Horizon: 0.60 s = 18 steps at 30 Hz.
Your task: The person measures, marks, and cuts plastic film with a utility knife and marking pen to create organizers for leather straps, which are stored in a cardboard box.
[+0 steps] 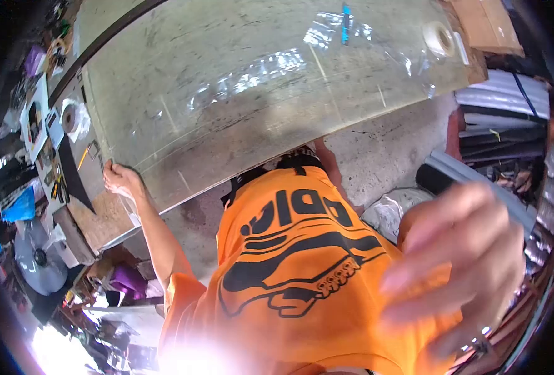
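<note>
A clear plastic sheet (pixel 245 81) lies over the wide work table (pixel 105 228), with bright reflections on it. At the table's near left corner is my left hand (pixel 124 181), its fingers curled together by the sheet's edge; what they pinch is too small to make out. My right hand (pixel 458 269) is raised close to the camera at the right, in front of my orange shirt (pixel 289 250). It is blurred, with fingers apart and nothing visible in them. A blue cutter-like tool (pixel 345 25) rests on the sheet at the far side.
A roll of clear tape (pixel 438 39) and a cardboard box (pixel 489 25) sit at the far right. Another tape roll (pixel 70 117), a pencil (pixel 83 158) and pliers (pixel 59 184) lie at the left. Wrapped rolls (pixel 502 94) are stacked beyond the table's right end.
</note>
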### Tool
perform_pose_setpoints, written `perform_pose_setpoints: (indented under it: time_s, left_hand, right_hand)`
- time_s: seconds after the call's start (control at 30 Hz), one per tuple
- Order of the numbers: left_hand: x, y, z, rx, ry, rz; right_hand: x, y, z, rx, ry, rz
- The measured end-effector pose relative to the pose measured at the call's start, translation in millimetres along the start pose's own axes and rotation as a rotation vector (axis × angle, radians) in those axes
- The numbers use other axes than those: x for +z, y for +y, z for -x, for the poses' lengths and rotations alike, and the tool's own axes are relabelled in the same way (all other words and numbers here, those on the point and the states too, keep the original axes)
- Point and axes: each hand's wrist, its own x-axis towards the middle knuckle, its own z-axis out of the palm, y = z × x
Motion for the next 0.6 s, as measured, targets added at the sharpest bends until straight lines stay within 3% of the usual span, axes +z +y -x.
perform_pose_setpoints:
  time_s: [0.17,0.23,0.37,0.6]
  left_hand:
    - [-4.8,7.6,4.0,-0.080,-0.031,0.045]
    - [-16.6,30.3,6.2,-0.125,0.009,0.057]
    - [-39.3,99.5,39.9,0.094,0.039,0.051]
    - [-44.8,304.8,168.7,0.494,-0.370,0.408]
  right_hand:
    - [-18.4,27.8,79.6,0.576,0.017,0.149]
    - [-13.8,38.8,114.6,0.700,0.015,0.097]
    - [-14.5,52.2,158.5,0.755,0.123,0.016]
    - [-68.4,57.4,224.8,0.702,0.126,-0.029]
